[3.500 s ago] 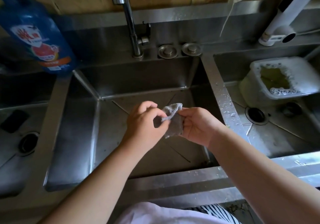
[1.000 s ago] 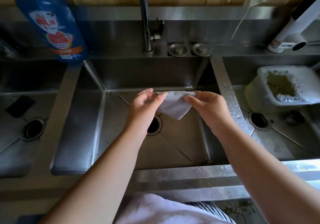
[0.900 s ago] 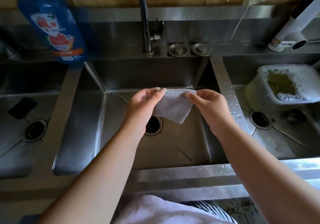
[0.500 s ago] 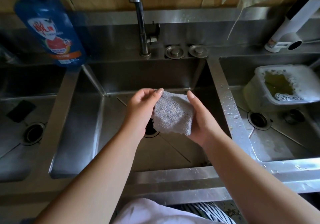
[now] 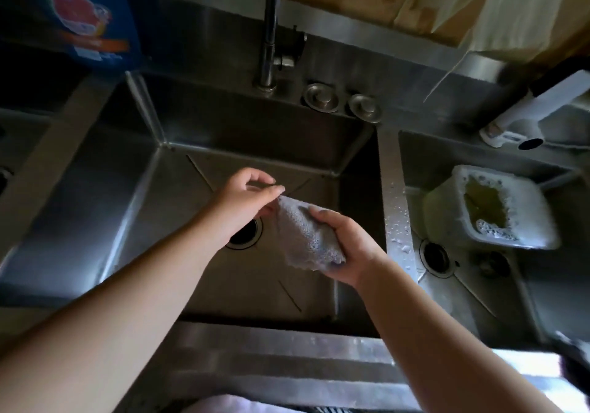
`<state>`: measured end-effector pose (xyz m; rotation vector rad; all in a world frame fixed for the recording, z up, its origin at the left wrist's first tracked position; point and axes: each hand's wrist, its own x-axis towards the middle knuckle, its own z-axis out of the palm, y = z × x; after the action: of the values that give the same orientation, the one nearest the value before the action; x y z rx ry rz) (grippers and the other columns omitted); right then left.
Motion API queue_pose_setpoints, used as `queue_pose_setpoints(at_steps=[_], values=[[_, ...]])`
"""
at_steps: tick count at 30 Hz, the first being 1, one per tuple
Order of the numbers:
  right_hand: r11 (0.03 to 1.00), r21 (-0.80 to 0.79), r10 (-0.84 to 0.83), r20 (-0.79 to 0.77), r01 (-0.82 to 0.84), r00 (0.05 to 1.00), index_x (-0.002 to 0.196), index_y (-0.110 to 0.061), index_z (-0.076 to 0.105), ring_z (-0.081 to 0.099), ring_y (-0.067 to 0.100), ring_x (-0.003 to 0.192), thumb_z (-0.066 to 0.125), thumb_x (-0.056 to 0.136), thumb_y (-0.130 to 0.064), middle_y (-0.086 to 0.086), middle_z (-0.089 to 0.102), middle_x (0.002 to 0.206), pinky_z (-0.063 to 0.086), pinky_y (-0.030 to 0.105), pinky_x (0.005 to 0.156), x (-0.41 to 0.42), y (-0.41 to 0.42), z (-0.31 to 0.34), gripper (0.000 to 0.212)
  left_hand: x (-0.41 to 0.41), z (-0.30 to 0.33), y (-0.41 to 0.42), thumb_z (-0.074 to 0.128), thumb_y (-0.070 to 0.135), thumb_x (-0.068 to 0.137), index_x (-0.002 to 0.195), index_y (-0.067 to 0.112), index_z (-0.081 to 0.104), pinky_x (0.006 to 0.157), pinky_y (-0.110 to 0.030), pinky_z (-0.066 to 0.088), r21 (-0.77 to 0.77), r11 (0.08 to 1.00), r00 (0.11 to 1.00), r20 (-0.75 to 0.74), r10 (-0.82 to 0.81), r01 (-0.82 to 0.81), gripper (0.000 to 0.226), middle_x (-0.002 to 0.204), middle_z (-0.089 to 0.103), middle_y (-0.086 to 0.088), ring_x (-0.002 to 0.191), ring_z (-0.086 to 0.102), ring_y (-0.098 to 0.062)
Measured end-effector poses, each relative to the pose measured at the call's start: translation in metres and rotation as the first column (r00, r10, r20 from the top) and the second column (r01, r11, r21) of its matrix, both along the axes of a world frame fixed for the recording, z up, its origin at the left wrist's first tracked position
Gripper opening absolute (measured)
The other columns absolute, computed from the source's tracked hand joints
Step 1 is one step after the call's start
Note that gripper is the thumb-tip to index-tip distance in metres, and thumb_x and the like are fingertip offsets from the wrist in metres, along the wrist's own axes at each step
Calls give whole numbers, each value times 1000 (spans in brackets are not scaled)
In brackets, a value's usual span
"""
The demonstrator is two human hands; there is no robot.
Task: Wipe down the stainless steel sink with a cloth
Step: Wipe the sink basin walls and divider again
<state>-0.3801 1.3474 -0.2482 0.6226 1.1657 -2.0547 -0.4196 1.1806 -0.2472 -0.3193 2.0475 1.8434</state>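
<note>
grey textured cloth (image 5: 308, 237), silver steel sink (image 5: 242, 131), blue bottle (image 5: 79, 13)

A kitchen washing-up spot: a steel sink (image 5: 95, 208) with several basins side by side, a tall tap (image 5: 269, 26) at the back with two round knobs (image 5: 343, 102) beside it, a blue bottle of dish soap (image 5: 73, 13) on the ledge, and a white tub (image 5: 491, 206) of foamy water in the right basin

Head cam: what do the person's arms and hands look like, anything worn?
Both forearms are bare to the frame edge: no sleeves visible. Left hand and right hand show no gloves, rings, watch or wristbands. A pale garment shows at the bottom edge.
</note>
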Motion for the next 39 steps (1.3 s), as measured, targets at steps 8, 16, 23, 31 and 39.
queue_pose_setpoints(at_steps=[8,16,23,31,39], values=[[828,560,-14,-16,21,1000,96,-2,59,69,17,58,49,94,-16,9,72,69,57,28,51,-80,56,-18,16,-26,-43,-15,53,41,86,82,29,54,57,-26,42,-510,842,958,-110,-266,175,12,80,58,9,69,54,-9],[-595,796,760,512,113,400,129,-11,48,48,33,120,43,94,-9,15,52,130,36,40,101,-156,57,-77,36,-74,-65,-30,49,36,89,93,17,55,62,-32,46,-662,704,894,-111,-434,259,21,84,57,-1,68,54,-20],[-931,361,357,931,50,-79,143,-15,34,15,27,143,31,97,-40,9,28,152,2,43,118,-132,85,-125,52,-86,-90,-36,50,31,89,92,23,55,60,-27,39,-675,648,832,-90,-548,354,9,92,60,2,77,54,-16],[-975,221,222,972,21,79,148,-7,5,-1,28,145,18,99,-38,10,6,158,-5,45,116,-163,81,-158,60,-106,-98,-35,50,30,88,97,26,56,64,-29,47,-687,647,778,-189,-599,331,12,89,62,4,79,57,-15],[-966,251,252,968,63,9,147,-5,17,9,29,143,24,99,-35,10,19,155,-2,43,117,-148,87,-144,56,-109,-95,-34,48,31,88,97,26,58,62,-26,45,-671,634,744,-181,-643,385,14,85,62,7,77,57,-13]])
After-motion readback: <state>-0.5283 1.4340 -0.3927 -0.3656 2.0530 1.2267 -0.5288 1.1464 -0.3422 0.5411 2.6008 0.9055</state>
